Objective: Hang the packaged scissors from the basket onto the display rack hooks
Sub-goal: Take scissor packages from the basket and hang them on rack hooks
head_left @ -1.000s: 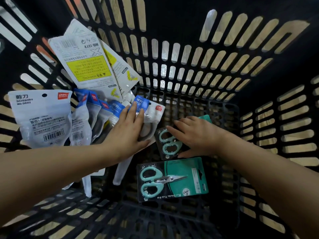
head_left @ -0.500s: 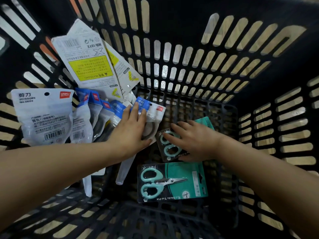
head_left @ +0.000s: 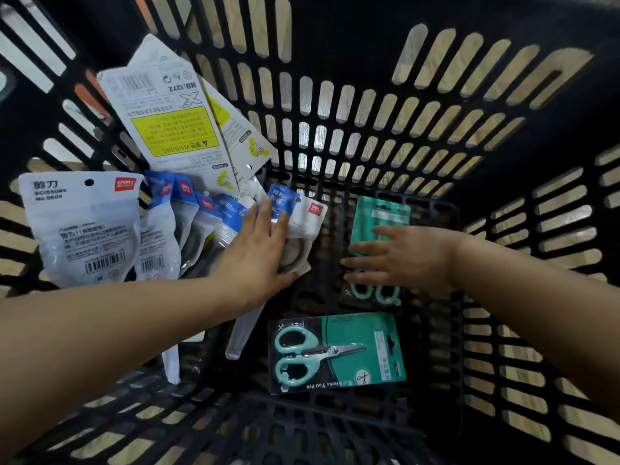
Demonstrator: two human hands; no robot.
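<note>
I look down into a black slatted basket (head_left: 385,105). My left hand (head_left: 261,253) lies flat with straight fingers on a row of blue-and-white bagged scissors (head_left: 188,226) leaning against the left wall. My right hand (head_left: 402,260) lies with fingers spread on a teal carded pack of scissors (head_left: 377,216) on the basket floor; its mint handles show below my palm. A second teal pack with mint-handled scissors (head_left: 335,352) lies flat nearer to me, untouched. The display rack is out of view.
A large white bagged pack marked No.0603 (head_left: 80,226) leans at the far left. Two white cards with yellow warning panels (head_left: 167,119) stand against the back-left wall. A narrow white packet (head_left: 241,333) pokes out under my left wrist.
My right hand has slid right and turned the teal pack under it, so the pack now lies lengthwise with handles toward me. My left hand has stayed on the bagged scissors.
</note>
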